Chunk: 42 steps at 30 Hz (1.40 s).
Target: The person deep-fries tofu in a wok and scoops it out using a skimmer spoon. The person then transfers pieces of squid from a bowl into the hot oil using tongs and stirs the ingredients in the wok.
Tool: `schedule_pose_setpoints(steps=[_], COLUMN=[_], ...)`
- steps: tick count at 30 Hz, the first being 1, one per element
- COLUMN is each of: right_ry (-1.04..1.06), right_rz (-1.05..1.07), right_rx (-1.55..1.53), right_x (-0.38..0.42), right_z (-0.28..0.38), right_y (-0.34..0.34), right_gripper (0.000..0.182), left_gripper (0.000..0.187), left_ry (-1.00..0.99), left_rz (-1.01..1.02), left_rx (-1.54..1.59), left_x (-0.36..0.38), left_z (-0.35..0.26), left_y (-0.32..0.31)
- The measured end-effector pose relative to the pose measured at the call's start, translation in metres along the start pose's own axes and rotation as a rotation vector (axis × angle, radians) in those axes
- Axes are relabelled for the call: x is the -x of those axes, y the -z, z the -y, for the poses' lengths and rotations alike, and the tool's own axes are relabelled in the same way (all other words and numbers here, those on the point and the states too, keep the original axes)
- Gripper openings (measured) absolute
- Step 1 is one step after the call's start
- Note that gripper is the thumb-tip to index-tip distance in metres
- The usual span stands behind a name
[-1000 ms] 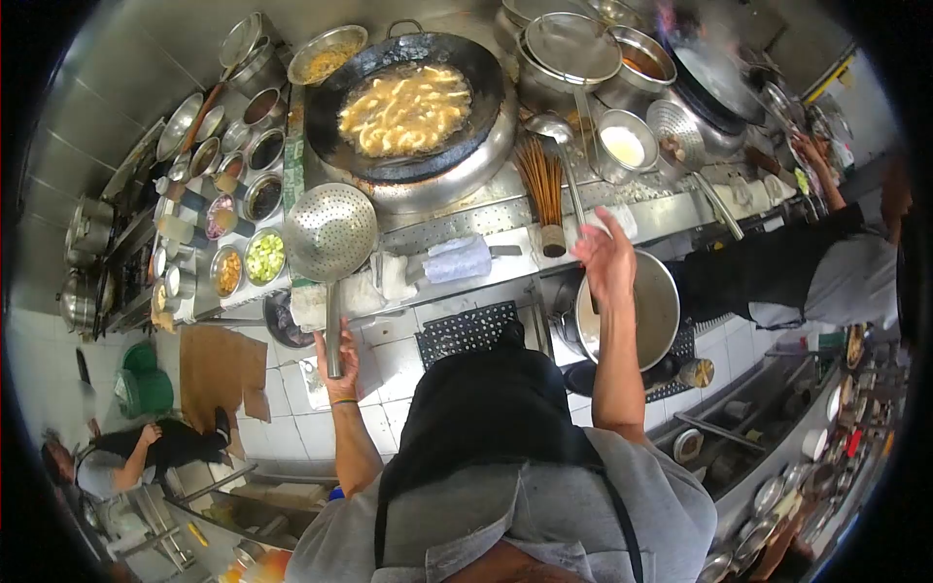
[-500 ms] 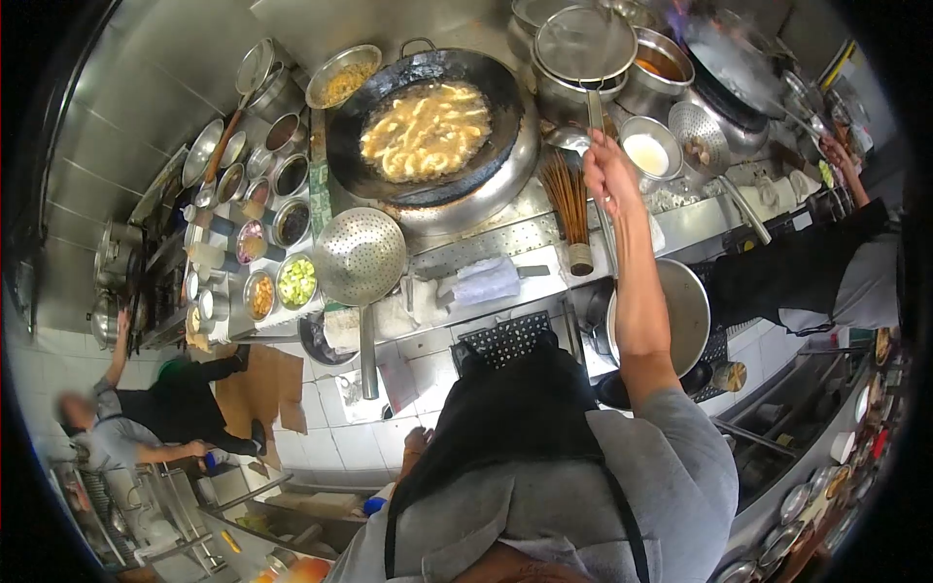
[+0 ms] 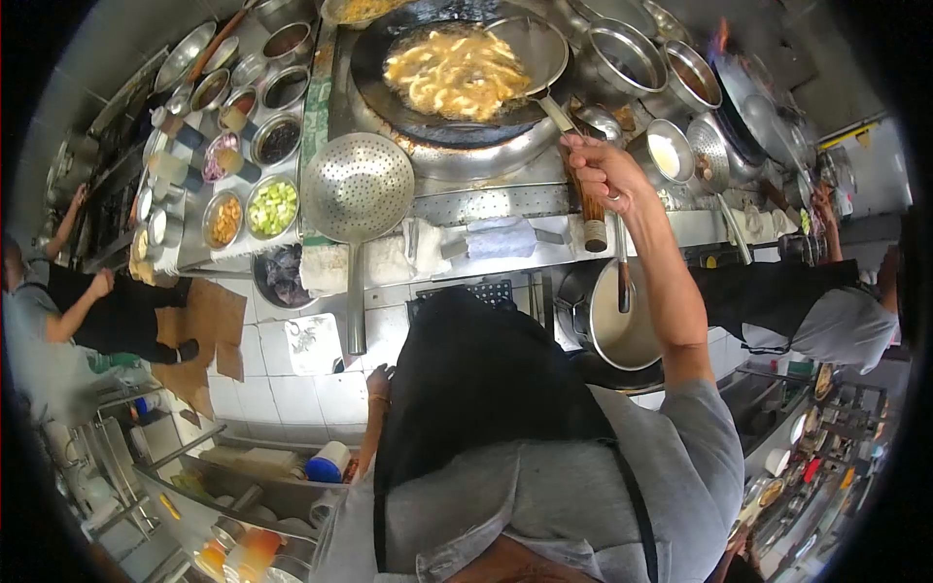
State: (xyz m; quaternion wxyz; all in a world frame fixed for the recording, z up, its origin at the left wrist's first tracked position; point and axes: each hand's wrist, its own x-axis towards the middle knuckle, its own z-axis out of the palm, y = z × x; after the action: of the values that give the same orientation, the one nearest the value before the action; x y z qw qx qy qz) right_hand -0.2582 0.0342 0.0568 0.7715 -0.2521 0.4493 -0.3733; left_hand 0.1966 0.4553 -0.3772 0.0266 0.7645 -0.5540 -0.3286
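My right hand (image 3: pixel 607 175) is closed on the handle of a round mesh strainer (image 3: pixel 533 56). The strainer's mesh overlaps the right side of a large black wok (image 3: pixel 369 80), where pale golden strips (image 3: pixel 452 73) bubble in oil. Below my right hand lies a bamboo wok brush (image 3: pixel 592 216), partly hidden by the fingers. My left hand (image 3: pixel 380 381) hangs low beside my apron, its fingers loose with nothing seen in them.
A perforated skimmer (image 3: pixel 358 185) lies left of the wok, its handle jutting past the counter edge. Bowls of chopped green vegetable (image 3: pixel 273 207) and dark sauce (image 3: pixel 276 141) stand left. A large pot (image 3: pixel 627 325) sits below my right arm. Co-workers (image 3: pixel 816 301) stand on both sides.
My right hand has carried the mesh strainer left, from above a metal pot to the wok's right side. The view has shifted, and the co-worker at left has raised a forearm.
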Motion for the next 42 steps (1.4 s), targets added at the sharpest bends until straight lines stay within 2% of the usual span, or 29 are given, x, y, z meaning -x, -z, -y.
schedule_pose_setpoints(steps=[2,4,7,8,9,11,15,19,24,25,27,28,31,34,36,37,38,39,40,42], right_ry=[-0.033,-0.030,0.118,0.174,0.212,0.290,0.660,0.773,0.756,0.738,0.549,0.627,0.662,0.713,0.737,0.751,0.743,0.732,0.723,0.740], right_rz=[0.053,0.112,0.069,0.009,-0.071,-0.227,-0.318,-0.391,-0.366,-0.330,-0.250,-0.293,-0.368,-0.403,-0.346,-0.321,-0.307,-0.296,-0.283,-0.330], right_rx=[-0.105,-0.195,0.002,0.044,0.215,0.557,1.146,1.094,1.121,1.149,1.206,1.330,1.251,1.135,1.211,1.245,1.301,1.356,1.414,1.347], right_x=[-0.002,-0.007,-0.006,-0.001,0.004,0.010,0.016,0.049,0.048,0.035,0.014,0.009,0.043,0.050,0.036,0.028,0.023,0.018,0.019,0.032], right_z=[-0.008,-0.021,-0.049,-0.056,-0.066,-0.079,-0.088,-0.077,-0.073,-0.076,-0.069,-0.068,-0.062,-0.071,-0.076,-0.076,-0.070,-0.064,-0.057,-0.057], right_y=[-0.011,-0.019,-0.038,-0.051,-0.060,-0.072,-0.069,-0.097,-0.094,-0.083,-0.063,-0.058,-0.099,-0.106,-0.090,-0.081,-0.073,-0.065,-0.065,-0.071], right_gripper=[0.026,0.029,0.027,0.036,0.039,0.045,0.036,0.037,0.037,0.037,0.036,0.036,0.035,0.035,0.035,0.034,0.034,0.034,0.033,0.034], left_gripper=[0.033,0.035,0.036,0.036,0.037,0.038,0.039,0.041,0.037,0.032,0.022,0.018,0.014,0.016,0.018,0.019,0.020,0.021,0.023,0.025], left_ry=[0.069,0.061,0.115,0.154,0.203,0.394,0.751,0.794,0.766,0.641,0.398,0.279,-0.100,-0.240,-0.273,-0.205,-0.026,0.348,0.719,0.946], left_rz=[0.042,0.107,0.109,0.107,0.100,0.113,0.098,0.074,0.036,0.038,0.040,0.041,-0.079,-0.061,-0.041,0.002,0.079,0.135,0.034,-0.141], left_rx=[0.384,0.345,0.413,0.472,0.551,0.886,1.464,1.574,1.451,1.318,1.034,0.887,0.156,-0.005,-0.008,0.073,0.339,0.963,1.427,1.668], left_x=[-0.002,-0.005,-0.013,-0.014,-0.015,-0.019,-0.029,-0.032,-0.019,-0.020,-0.013,-0.008,-0.010,0.000,0.002,0.004,0.004,0.005,0.002,-0.007], left_z=[-0.010,-0.008,-0.001,0.002,0.004,0.007,0.009,0.012,-0.005,-0.004,0.016,0.028,0.034,0.036,0.036,0.038,0.039,0.039,0.037,0.038], left_y=[0.011,0.019,0.012,0.010,0.008,0.008,0.011,0.009,0.016,0.012,-0.008,-0.015,-0.022,-0.017,-0.014,-0.012,-0.012,-0.013,-0.009,0.005])
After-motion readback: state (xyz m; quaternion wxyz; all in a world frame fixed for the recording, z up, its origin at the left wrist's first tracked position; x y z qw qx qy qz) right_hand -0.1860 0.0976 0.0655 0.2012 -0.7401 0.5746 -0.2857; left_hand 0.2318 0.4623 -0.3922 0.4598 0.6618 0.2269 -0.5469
